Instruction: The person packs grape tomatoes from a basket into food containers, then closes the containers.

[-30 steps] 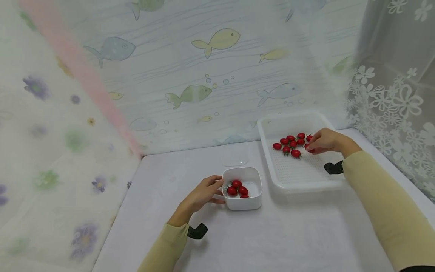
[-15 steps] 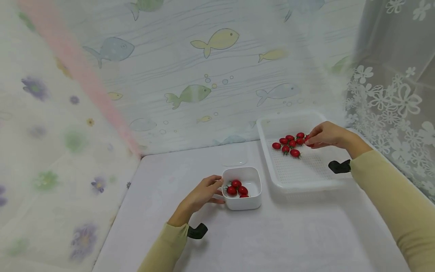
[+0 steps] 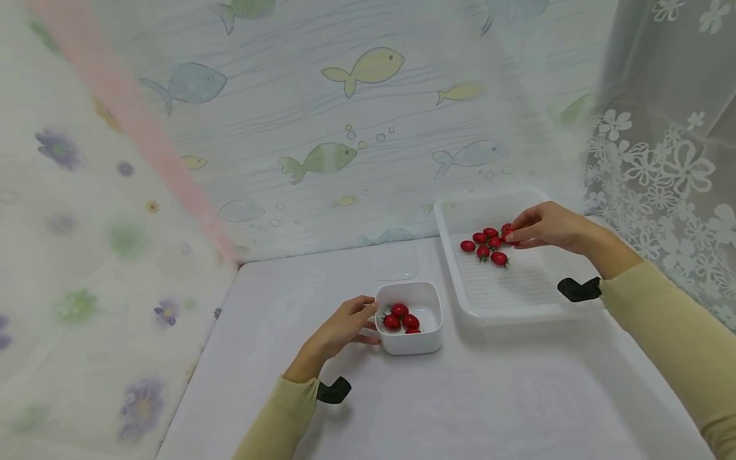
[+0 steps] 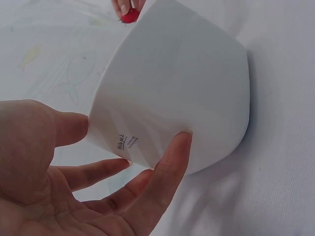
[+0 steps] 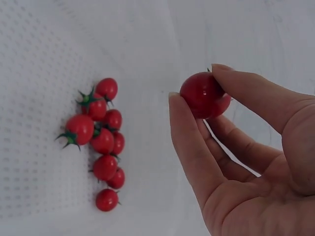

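My right hand point(image 3: 549, 227) is over the white perforated tray point(image 3: 468, 297), pinching a cherry tomato point(image 5: 198, 94) between thumb and fingertip. A second cherry tomato point(image 5: 221, 106) shows just behind it in the right wrist view, within the same fingers. Several more cherry tomatoes point(image 5: 102, 141) with green stems lie grouped in the tray. On the left, my left hand point(image 3: 342, 326) rests its fingers against the outer side of a small white square box point(image 3: 411, 345). Several cherry tomatoes point(image 3: 411, 321) lie inside that box; its inside is hidden in the left wrist view.
A clear flat lid point(image 3: 397, 271) lies behind the box on the white-covered table point(image 3: 322, 281). A fish-print curtain point(image 3: 322, 211) hangs along the back, and a sheer flowered curtain point(image 3: 678, 191) borders the right side.
My right hand has risen slightly from the tomato group and shifted a little left, gathering tomatoes from its right end. The left hand and the box stay put.
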A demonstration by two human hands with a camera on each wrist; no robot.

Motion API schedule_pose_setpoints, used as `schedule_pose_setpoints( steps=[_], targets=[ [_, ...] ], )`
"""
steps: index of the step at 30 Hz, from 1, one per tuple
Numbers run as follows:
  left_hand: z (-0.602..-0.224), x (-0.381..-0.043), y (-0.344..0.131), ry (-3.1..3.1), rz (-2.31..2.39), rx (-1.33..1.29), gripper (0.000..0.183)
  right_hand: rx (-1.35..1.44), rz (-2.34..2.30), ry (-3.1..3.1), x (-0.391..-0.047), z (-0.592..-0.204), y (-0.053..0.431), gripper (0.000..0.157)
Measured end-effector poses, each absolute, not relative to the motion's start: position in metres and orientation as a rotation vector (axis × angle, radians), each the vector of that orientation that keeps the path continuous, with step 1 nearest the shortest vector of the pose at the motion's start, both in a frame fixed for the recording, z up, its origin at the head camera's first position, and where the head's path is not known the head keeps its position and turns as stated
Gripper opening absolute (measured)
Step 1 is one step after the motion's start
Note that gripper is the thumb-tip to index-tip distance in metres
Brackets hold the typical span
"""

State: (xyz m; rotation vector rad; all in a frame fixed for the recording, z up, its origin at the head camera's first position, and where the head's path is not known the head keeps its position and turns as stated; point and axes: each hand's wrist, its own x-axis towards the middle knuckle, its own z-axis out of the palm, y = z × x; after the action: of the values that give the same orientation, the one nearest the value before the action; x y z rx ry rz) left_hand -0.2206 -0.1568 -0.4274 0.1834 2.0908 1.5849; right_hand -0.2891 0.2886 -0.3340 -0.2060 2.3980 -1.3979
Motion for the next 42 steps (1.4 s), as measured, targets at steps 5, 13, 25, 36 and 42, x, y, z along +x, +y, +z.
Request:
schedule_pose_setpoints(
  steps=[5, 13, 25, 36, 42],
  targets=[
    [-0.426, -0.22, -0.157, 2.088, 1.585, 0.188, 0.047, -0.228, -1.424, 2.405, -0.28, -0.33, 0.276, 0.047],
    [-0.425, -0.222, -0.157, 2.088, 1.581, 0.183, 0.047, -0.3, -1.401, 2.45, -0.265, -0.326, 0.256, 0.046],
    [-0.427, -0.223, -0.158, 2.089, 1.584, 0.181, 0.047, -0.385, -1.484, 2.377, -0.241, -0.333, 0.23, 0.041],
    [-0.43, -0.222, -0.158, 2.083, 1.589, 0.185, 0.049, -0.531, -1.352, 2.445, -0.225, -0.341, 0.195, 0.031],
    [-0.428, -0.221, -0.158, 2.083, 1.59, 0.187, 0.048, -0.623, -1.309, 2.439, -0.221, -0.349, 0.171, 0.027]
  ],
)
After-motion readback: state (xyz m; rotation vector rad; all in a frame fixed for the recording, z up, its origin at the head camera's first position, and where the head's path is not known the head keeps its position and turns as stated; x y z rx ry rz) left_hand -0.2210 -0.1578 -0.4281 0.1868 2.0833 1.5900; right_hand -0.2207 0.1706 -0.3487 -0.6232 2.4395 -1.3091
